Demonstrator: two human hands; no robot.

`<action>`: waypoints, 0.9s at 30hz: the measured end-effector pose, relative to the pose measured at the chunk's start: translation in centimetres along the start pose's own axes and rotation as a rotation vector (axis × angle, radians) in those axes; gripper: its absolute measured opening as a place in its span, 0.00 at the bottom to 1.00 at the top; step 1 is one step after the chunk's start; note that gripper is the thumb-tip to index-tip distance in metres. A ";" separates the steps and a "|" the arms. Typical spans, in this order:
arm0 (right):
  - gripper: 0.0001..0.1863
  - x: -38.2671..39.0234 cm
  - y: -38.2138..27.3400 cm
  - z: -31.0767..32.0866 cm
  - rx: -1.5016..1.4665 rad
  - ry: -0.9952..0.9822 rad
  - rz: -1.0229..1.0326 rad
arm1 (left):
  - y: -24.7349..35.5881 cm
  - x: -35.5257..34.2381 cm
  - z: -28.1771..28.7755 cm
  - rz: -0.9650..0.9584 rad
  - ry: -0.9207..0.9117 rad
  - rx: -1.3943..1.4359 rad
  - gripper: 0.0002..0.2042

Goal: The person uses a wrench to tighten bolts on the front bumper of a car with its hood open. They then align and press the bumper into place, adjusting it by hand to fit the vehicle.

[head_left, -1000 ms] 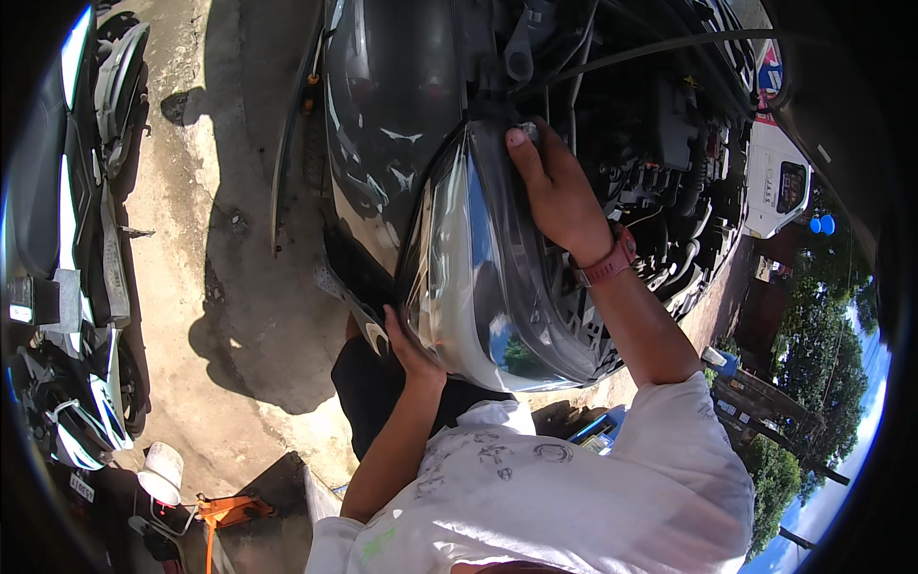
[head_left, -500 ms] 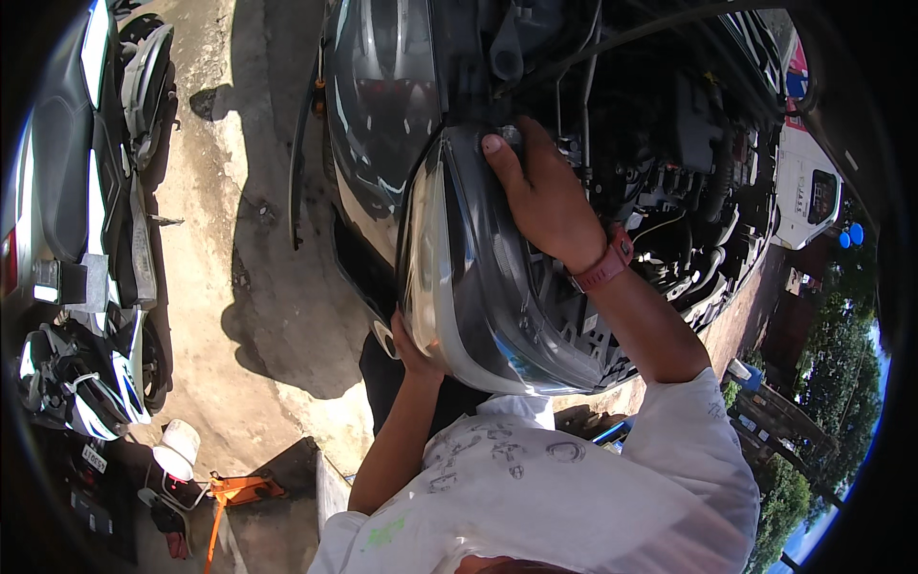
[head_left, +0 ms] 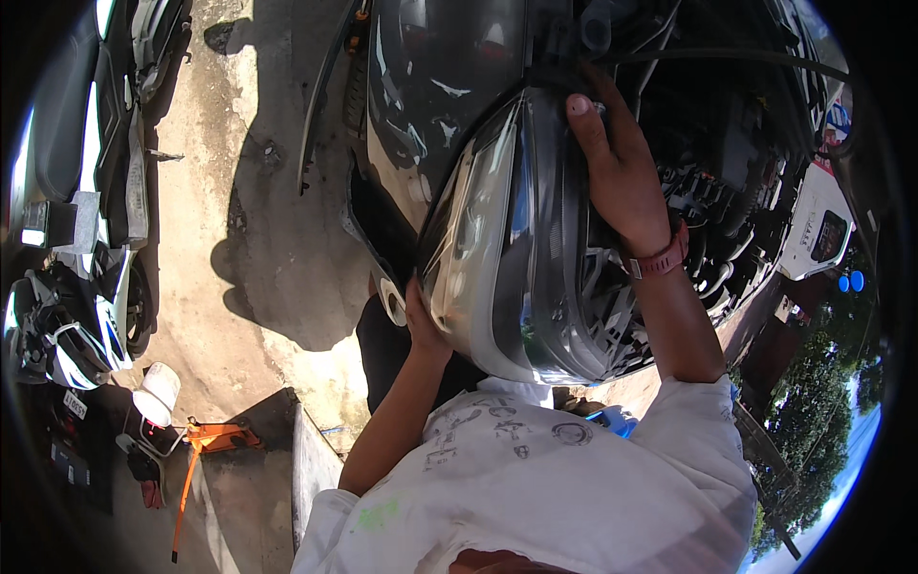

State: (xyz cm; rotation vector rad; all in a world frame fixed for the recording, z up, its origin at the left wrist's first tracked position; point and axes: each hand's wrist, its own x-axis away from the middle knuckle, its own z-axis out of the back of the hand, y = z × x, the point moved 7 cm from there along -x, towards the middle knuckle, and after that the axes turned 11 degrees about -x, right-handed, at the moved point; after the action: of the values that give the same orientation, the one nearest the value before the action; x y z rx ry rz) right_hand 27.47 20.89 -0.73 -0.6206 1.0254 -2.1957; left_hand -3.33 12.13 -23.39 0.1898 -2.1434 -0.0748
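Observation:
A large clear car headlight (head_left: 478, 249) sits in the front corner of a dark grey car, beside the fender (head_left: 445, 67). My left hand (head_left: 421, 325) grips the headlight's lower outer edge; its fingers are partly hidden. My right hand (head_left: 626, 187), below a reddish wristwatch (head_left: 660, 256), grips the upper inner edge. Its thumb lies along the top of the housing, and the fingers reach down toward the engine bay side, their tips hard to see. A loose-looking bumper end (head_left: 378, 225) stands out from the fender beside my left hand.
The open engine bay (head_left: 727, 163) lies to the right, crossed by a thin dark rod (head_left: 727, 57). Motorcycles (head_left: 72, 325) stand at the left. An orange floor jack (head_left: 225, 437) and a white bucket (head_left: 158, 394) are on the concrete at lower left.
The view has shifted, so the car appears farther right. Both hands keep their places on the headlight. The bumper end beside my left hand shows more fully.

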 end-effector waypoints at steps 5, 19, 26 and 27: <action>0.44 -0.4 0.5 -0.2 0.040 0.048 -0.055 | -0.5 0.0 0.0 0.011 0.055 0.060 0.31; 0.39 0.0 0.7 0.2 0.137 0.163 -0.143 | -2.6 0.0 2.4 -0.001 0.128 -0.099 0.30; 0.33 0.1 2.1 1.6 0.046 0.204 -0.230 | -0.1 1.6 1.0 -0.233 0.022 -0.584 0.29; 0.33 0.1 1.9 1.8 0.082 0.199 -0.207 | 0.0 1.8 0.9 -0.229 0.022 -0.614 0.29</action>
State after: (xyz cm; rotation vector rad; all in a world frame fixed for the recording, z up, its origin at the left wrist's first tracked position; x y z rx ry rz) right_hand 29.20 18.94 -1.19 -0.4975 1.0015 -2.5087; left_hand -5.07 11.83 -22.41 0.0718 -1.9692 -0.8436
